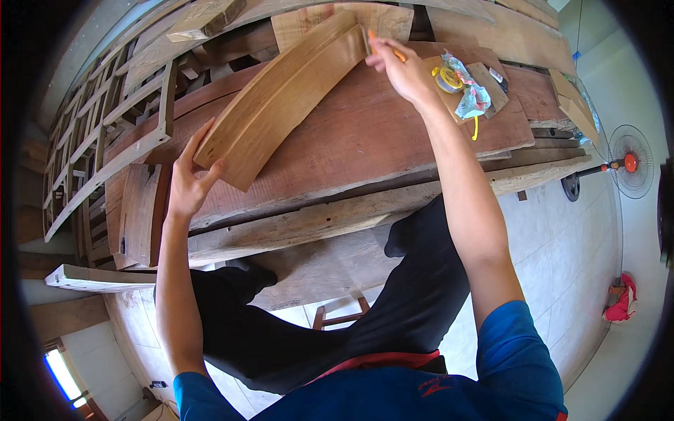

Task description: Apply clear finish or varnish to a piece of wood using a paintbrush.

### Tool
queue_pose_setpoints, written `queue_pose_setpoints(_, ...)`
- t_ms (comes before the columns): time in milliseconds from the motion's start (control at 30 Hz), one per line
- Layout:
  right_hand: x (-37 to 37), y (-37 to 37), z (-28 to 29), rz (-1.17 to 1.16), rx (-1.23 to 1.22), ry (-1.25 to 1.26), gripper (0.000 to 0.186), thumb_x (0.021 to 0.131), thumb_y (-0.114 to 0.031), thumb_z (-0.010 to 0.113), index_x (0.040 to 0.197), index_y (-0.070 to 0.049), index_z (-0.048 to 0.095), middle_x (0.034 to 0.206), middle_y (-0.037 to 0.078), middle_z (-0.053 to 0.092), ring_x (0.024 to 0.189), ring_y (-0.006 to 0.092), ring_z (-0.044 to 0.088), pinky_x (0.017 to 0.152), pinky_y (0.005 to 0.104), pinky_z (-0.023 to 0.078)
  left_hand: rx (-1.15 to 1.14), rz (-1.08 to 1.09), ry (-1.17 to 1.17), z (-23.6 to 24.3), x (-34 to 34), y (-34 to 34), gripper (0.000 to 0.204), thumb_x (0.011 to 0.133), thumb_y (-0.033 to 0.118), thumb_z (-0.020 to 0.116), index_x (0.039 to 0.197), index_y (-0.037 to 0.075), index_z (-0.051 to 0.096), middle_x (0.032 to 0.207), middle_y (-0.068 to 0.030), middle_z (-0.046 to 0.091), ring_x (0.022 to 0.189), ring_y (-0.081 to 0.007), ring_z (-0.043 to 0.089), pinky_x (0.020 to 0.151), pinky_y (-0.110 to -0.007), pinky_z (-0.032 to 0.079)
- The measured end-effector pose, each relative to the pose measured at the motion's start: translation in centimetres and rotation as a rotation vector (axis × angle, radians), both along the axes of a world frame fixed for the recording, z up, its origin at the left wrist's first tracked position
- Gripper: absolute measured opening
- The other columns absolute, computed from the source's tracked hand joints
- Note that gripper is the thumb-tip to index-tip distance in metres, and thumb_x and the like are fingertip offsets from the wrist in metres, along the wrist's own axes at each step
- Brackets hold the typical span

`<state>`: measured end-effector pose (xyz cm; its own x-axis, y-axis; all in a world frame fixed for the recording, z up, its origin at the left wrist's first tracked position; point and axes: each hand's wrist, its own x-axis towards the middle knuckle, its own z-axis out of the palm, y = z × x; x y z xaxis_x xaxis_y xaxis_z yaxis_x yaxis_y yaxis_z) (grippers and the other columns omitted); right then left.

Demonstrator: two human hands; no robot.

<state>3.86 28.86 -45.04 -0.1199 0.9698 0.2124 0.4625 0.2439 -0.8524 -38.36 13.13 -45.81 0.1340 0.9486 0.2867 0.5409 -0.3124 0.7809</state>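
Observation:
A long, light-brown wooden board [288,105] with a stepped face runs slantwise from near left to far right. My left hand [191,175] grips its near end, fingers along the left edge and thumb by the end face. At the far end, my right hand [397,67] is closed around a slim orange tool [372,41]. The tool's tip is at the board's far right edge; its exact kind is too small to make out. Beneath lies a wide reddish-brown plank [337,147]. Another light board [393,21] lies under the far end.
Right of my right hand lie a yellow tape roll [448,79], a crumpled light-blue wrapper [473,102] and a small dark object [497,76]. A slatted wooden frame [105,133] stands at the left. A fan [630,163] and red cloth [620,298] are at the right.

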Motion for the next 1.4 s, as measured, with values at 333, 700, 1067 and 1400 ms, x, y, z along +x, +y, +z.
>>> queue_pose_setpoints(333, -3.3, -5.8, 2.6, 0.226, 0.023, 0.387, 0.052, 0.116, -0.046, 0.035, 0.134, -0.011, 0.07, 0.113, 0.012, 0.081, 0.099, 0.0166, 0.072, 0.082, 0.0303, 0.051, -0.037, 0.009, 0.117, 1.8, -0.1, -1.0, 0.073, 0.089, 0.028, 0.08, 0.155, 0.008, 0.057, 0.131, -0.019, 0.073, 0.113, -0.022, 0.07, 0.097, -0.037, 0.057)
queue_pose_setpoints(700, -13.3, -14.3, 0.3, 0.905, -0.113, 0.385, 0.044, 0.118, -0.037, 0.042, 0.142, -0.01, 0.067, 0.117, 0.011, 0.079, 0.118, 0.0188, 0.07, 0.099, 0.0377, 0.053, -0.19, 0.001, -0.197, 0.9, -1.2, -0.6, 0.061, 0.116, 0.05, 0.041, 0.16, 0.01, 0.052, 0.144, -0.0141, 0.066, 0.124, -0.0189, 0.063, 0.096, -0.034, 0.056)
queue_pose_setpoints(1067, -14.7, -15.2, 0.2, 0.648, 0.156, 0.427, 0.037, 0.116, -0.031, 0.049, 0.132, -0.007, 0.072, 0.106, 0.012, 0.082, 0.104, 0.0202, 0.079, 0.093, 0.0293, 0.057, -0.201, -0.008, -0.157, 1.6, -1.1, -1.3, 0.074, 0.114, 0.063, 0.028, 0.161, 0.011, 0.051, 0.143, -0.0204, 0.066, 0.126, -0.027, 0.063, 0.105, -0.042, 0.053)
queue_pose_setpoints(1400, -13.4, -14.7, 1.4, 0.846, 0.031, 0.109, 0.035, 0.114, -0.031, 0.051, 0.136, -0.011, 0.07, 0.11, 0.009, 0.083, 0.107, 0.019, 0.077, 0.096, 0.0329, 0.056, -0.267, 0.021, -0.188, 1.3, -1.8, -0.9, 0.078, 0.112, 0.068, 0.025, 0.163, 0.014, 0.049, 0.149, -0.0205, 0.062, 0.129, -0.0298, 0.06, 0.108, -0.044, 0.05)
